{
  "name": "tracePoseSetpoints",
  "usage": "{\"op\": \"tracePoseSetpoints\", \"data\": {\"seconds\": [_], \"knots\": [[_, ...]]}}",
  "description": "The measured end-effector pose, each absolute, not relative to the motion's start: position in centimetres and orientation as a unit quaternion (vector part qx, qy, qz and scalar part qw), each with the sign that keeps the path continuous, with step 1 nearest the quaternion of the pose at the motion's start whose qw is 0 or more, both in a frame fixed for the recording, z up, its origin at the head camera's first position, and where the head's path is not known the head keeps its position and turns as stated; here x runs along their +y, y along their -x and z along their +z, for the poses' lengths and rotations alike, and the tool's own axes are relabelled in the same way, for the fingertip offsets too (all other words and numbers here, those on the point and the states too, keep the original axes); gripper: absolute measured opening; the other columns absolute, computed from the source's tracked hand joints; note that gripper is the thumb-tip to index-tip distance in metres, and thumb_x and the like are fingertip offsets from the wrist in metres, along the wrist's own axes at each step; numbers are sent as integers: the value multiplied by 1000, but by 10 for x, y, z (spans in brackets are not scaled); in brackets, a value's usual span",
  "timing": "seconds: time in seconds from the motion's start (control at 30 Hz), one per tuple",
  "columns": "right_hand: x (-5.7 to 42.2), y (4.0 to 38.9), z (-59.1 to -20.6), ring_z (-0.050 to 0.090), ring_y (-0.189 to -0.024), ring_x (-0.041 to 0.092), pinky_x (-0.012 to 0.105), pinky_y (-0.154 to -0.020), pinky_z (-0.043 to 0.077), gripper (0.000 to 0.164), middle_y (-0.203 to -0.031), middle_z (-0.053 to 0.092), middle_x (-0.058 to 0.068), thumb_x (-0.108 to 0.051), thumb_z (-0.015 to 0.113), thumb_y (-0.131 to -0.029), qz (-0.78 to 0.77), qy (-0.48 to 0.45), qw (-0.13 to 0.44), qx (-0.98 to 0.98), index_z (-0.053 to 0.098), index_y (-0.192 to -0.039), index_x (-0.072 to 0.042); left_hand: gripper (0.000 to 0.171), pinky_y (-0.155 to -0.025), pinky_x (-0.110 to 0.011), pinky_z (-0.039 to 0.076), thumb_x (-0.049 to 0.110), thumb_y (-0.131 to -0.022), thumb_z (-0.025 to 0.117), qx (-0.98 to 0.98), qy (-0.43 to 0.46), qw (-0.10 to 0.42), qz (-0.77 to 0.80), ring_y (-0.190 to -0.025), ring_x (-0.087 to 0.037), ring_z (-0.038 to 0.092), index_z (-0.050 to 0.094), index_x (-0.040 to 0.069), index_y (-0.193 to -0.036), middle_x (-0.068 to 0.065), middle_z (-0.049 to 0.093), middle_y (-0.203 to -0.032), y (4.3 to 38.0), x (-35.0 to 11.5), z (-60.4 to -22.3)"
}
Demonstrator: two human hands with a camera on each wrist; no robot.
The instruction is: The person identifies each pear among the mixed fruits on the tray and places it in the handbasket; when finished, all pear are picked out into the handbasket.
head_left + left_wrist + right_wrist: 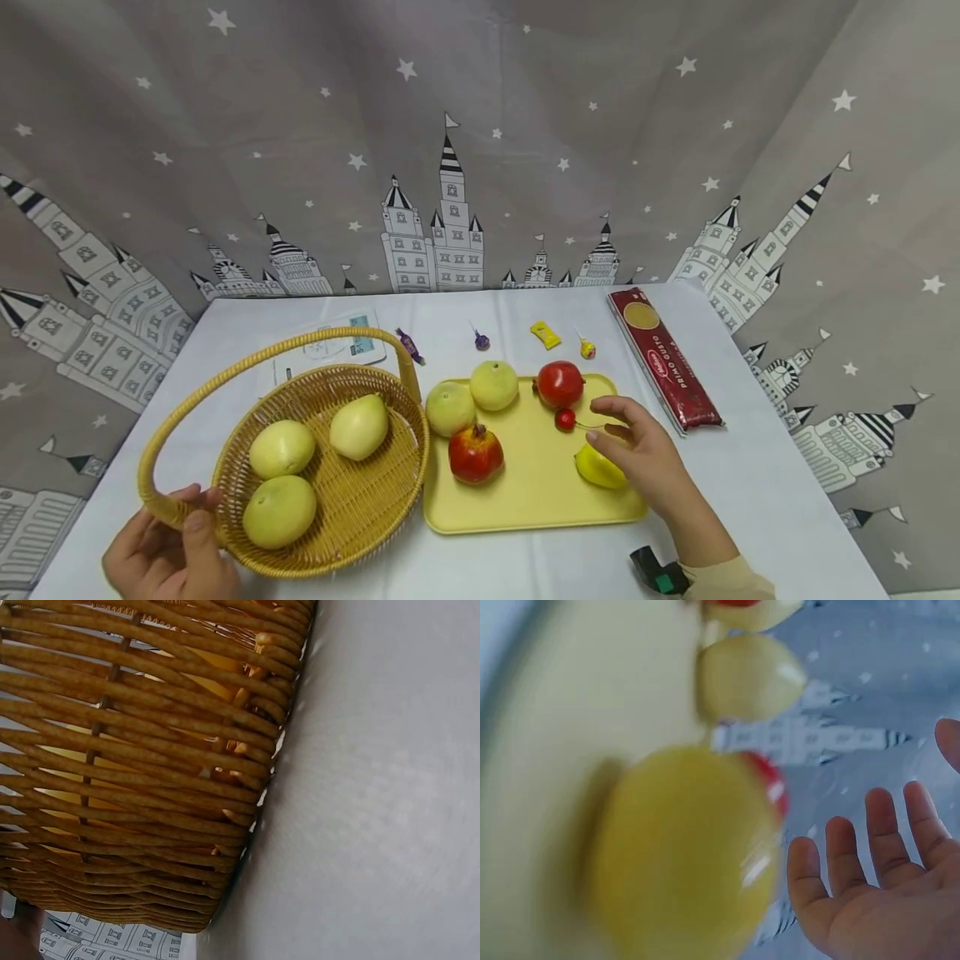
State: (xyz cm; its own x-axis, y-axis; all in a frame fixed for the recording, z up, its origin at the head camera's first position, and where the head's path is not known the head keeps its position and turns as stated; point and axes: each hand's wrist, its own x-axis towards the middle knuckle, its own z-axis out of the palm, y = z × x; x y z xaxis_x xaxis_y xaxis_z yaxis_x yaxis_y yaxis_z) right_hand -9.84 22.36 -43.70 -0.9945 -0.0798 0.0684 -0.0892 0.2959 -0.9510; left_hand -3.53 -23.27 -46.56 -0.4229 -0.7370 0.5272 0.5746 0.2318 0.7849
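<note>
My left hand (176, 546) grips the wicker basket (352, 500) where its arched handle (187, 408) meets the left rim. Three pale yellow-green fruits lie in the basket, one of them pear-shaped (360, 427). In the left wrist view, the woven wall (150, 765) fills the left half. My right hand (641, 450), fingers spread and relaxed, is over the right side of the yellow tray (536, 500), beside a bright yellow fruit (600, 468) that it partly hides. A cherry (566, 419) and a pomegranate (560, 384) lie just beyond the fingertips.
On the tray's left are another pomegranate (476, 455) and two pale round fruits (494, 385). Wrapped candies (545, 335) and lollipops (482, 340) lie behind it. A red pasta packet (666, 362) lies at right; a flat white item (330, 350) is behind the basket.
</note>
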Motion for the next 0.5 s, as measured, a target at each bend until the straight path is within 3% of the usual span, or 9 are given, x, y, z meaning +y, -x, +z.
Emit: {"op": "tracePoseSetpoints", "data": {"seconds": [0.2, 0.33, 0.5], "knots": [[176, 125, -415, 50, -123, 33, 50, -105, 44, 44, -134, 52, 8, -19, 72, -88, 606, -115, 1, -787, 54, -128, -12, 36, -82, -20, 56, -5, -93, 55, -574, -78, 537, -613, -88, -22, 62, 42, -8, -126, -22, 56, -107, 34, -232, -464], [140, 158, -415, 46, -127, 25, 48, -108, 42, 49, -135, 51, 1, -24, 74, -87, 599, -98, -11, -795, 53, -131, -19, 36, -83, -21, 56, -5, -92, 56, -581, -80, 536, -607, -90, -22, 62, 43, -8, -126, -21, 57, -107, 35, -233, -464], [112, 189, -434, 39, -132, 25, 51, -110, 38, 56, -137, 49, 1, -25, 75, -84, 596, -44, -3, -802, 52, -134, -17, 36, -84, -20, 56, -5, -93, 56, -603, -82, 532, -589, -91, -21, 63, 43, -9, -125, -21, 58, -107, 34, -234, -464]]}}
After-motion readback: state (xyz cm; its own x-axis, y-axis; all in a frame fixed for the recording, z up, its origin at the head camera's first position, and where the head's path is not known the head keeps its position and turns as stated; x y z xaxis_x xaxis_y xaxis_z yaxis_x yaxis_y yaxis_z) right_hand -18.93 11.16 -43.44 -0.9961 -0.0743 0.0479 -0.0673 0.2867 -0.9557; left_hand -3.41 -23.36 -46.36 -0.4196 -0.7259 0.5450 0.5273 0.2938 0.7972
